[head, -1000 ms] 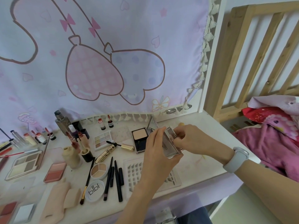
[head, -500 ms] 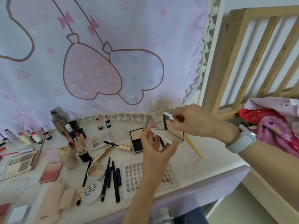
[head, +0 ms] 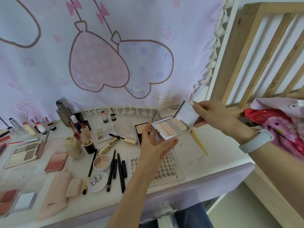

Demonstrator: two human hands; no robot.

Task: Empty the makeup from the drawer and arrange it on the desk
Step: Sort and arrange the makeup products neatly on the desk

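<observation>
Two hands hold one silver compact (head: 171,129) in the air above the worktop (head: 218,155). The left hand (head: 156,145) cups its square base from below, fingers curled round the near edge; the right hand (head: 212,115) pinches the far corner of the raised, mirrored lid. Inside lie pale cream and lilac powder strips. Under the compact the worktop is bare white out to its right edge, save two yellow sticks (head: 199,143). A clear lash tray (head: 164,168) lies near the front edge, below the left wrist. Leftward the surface is crowded: black pencils (head: 120,170), a gold mascara tube (head: 110,145), a round three-part palette (head: 101,162), a pink blush pan (head: 56,162). A soft printed curtain (head: 115,55) closes the back; wooden bed slats (head: 263,55) stand to the right.
</observation>
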